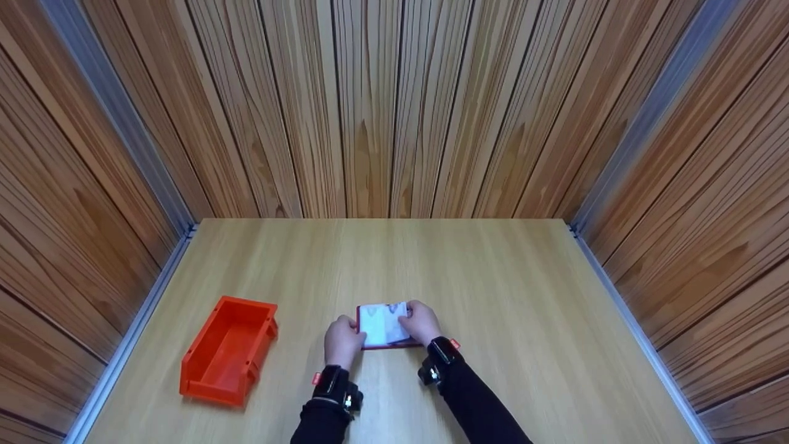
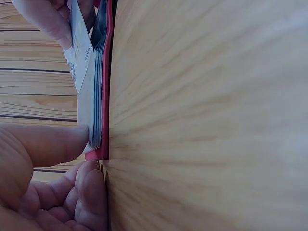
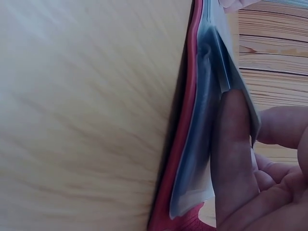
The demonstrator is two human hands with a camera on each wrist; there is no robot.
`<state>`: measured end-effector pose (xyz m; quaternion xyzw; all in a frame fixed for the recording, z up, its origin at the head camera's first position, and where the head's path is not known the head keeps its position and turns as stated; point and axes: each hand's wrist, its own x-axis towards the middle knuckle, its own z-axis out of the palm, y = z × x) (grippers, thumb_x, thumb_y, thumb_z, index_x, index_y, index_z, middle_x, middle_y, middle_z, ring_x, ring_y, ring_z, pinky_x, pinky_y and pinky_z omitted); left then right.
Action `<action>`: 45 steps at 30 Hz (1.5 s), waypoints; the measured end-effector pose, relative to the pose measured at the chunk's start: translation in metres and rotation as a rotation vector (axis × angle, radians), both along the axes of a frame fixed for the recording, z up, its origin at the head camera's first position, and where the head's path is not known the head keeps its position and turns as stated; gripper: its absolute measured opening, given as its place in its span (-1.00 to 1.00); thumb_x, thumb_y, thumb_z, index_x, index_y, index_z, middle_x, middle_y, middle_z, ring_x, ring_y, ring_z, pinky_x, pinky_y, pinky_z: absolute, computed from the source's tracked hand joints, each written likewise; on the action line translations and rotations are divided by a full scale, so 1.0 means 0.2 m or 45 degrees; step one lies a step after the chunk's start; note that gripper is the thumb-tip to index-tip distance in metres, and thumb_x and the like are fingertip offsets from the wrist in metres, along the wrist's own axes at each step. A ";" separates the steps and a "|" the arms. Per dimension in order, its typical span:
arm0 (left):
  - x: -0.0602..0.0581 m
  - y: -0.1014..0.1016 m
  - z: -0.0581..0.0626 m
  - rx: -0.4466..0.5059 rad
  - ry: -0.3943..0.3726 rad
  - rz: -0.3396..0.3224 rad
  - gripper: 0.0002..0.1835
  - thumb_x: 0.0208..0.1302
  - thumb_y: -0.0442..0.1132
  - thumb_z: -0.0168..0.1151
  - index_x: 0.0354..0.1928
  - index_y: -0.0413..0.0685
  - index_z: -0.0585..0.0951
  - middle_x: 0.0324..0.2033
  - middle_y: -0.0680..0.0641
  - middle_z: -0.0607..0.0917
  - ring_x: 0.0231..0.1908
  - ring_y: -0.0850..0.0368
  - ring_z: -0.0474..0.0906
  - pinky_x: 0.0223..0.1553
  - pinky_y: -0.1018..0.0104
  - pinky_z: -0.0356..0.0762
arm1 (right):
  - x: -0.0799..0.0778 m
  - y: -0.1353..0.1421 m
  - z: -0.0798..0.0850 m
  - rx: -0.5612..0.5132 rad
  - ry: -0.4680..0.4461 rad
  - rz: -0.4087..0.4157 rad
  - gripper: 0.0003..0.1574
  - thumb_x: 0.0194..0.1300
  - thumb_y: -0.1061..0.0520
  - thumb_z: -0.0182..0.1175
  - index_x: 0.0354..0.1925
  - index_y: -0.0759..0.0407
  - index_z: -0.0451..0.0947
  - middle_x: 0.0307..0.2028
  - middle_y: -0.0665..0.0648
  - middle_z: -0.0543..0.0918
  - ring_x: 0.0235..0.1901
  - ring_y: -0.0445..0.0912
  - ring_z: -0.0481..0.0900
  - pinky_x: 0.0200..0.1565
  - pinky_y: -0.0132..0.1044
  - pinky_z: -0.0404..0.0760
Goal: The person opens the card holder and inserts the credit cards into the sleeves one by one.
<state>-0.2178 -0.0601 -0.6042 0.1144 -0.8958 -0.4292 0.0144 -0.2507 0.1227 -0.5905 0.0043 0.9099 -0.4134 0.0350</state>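
Observation:
A small red-covered card holder (image 1: 372, 328) lies open on the table between the hands. In the left wrist view, its stacked sleeves show as thin layers above the red cover (image 2: 107, 86). My left hand (image 1: 342, 342) holds its left edge, thumb (image 2: 57, 142) on the top page and curled fingers beside the cover. At the right side, my right hand (image 1: 424, 322) pinches a white printed card (image 2: 81, 57) between thumb and index finger. That card tilts up from the pages. Bluish clear sleeves (image 3: 197, 139) lie beneath the right index finger (image 3: 235, 139).
An orange-red plastic bin (image 1: 228, 351) stands on the wooden table (image 1: 493, 277) left of the left hand. Wood-plank walls (image 1: 370, 111) with metal corner strips (image 1: 653, 111) enclose the back and both sides. Each wrist wears a black strapped camera (image 1: 336, 388).

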 end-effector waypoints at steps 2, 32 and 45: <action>0.00 0.00 0.01 0.011 -0.021 0.000 -0.76 0.07 -0.38 0.39 -0.22 -0.33 0.60 -0.38 -0.13 0.64 -0.31 -0.05 0.56 -0.20 0.05 0.52 | 0.00 0.00 0.00 0.022 0.014 0.003 -0.62 0.20 0.28 0.28 -0.04 0.49 0.53 -0.17 0.30 0.65 -0.13 0.13 0.60 0.00 -0.02 0.54; 0.00 -0.01 0.00 -0.043 0.064 -0.010 -0.77 0.03 -0.37 0.41 -0.27 -0.32 0.61 -0.44 -0.11 0.64 -0.33 -0.07 0.58 -0.20 0.04 0.51 | -0.02 -0.07 0.02 0.176 0.121 0.078 -0.69 0.14 0.26 0.29 -0.15 0.44 0.57 -0.27 0.28 0.67 -0.20 0.15 0.61 -0.08 -0.03 0.55; -0.01 -0.01 0.00 -0.004 -0.004 -0.007 -0.76 0.05 -0.38 0.40 -0.24 -0.31 0.60 -0.41 -0.11 0.64 -0.32 -0.05 0.57 -0.20 0.06 0.52 | -0.03 -0.07 0.00 0.233 0.156 0.025 -0.73 0.15 0.21 0.29 -0.18 0.36 0.60 -0.26 0.23 0.70 -0.20 0.14 0.64 -0.11 -0.02 0.55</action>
